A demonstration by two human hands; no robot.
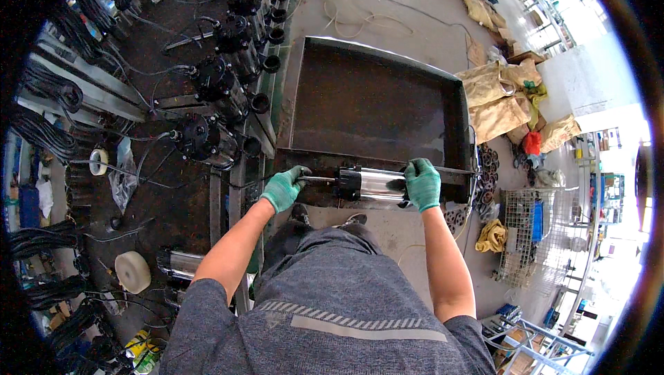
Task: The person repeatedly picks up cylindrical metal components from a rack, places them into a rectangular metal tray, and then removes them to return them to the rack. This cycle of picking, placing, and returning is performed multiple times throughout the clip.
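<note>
A submersible pump (373, 185) with a shiny steel barrel and a black ribbed end lies on its side in front of me, over the near end of a dark metal trough (294, 98). My left hand (282, 188), in a green glove, is closed around the thin metal bar (318, 179) that sticks out of the pump's black end. Around the opposite end wraps my right hand (422, 185), also gloved in green. My right palm and the part of the pump under it are hidden.
Several similar pumps (235, 43) stand in a row at the left, with black cables trailing over the dark bench (173, 216). A roll of tape (99, 161) and a white roll (132, 272) lie there. On the right are brown sacks (498, 116) and a wire basket (529, 237).
</note>
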